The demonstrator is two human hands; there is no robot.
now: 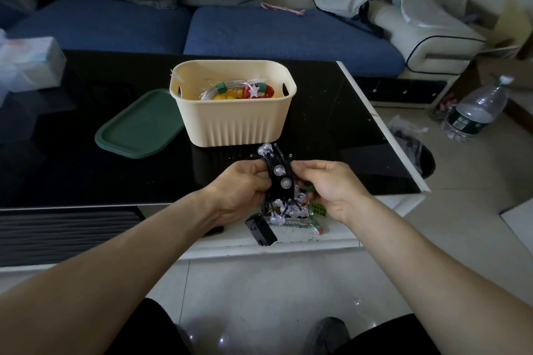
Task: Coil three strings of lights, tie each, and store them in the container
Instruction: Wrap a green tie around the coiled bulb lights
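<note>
Your left hand grips a coiled string of lights, a bundle of black wire studded with clear round bulbs, with your fingers curled round its left side. Your right hand meets the bundle from the other side, its fingertips pinching the black wire near the top of the coil; what the lower fingers of that hand do is hidden behind the bundle. You hold the coil above the near edge of the black table, just in front of the cream basket. More clear bulbs hang in a cluster under the coil, and a small black battery box dangles below your left hand, over the white lower ledge of the table. Some small wrappers with green print lie on that ledge, just beside the hanging bulbs. Inside the basket lie two other coils: a clear-wire coil bound with a green tie, and a red coil bound with a green tie and showing a white star. Yellow pieces show beneath them. A dark green lid lies flat on the table, touching the basket's left side. A blue sofa stands behind the table, and a plastic water bottle stands on the floor to the right.
</note>
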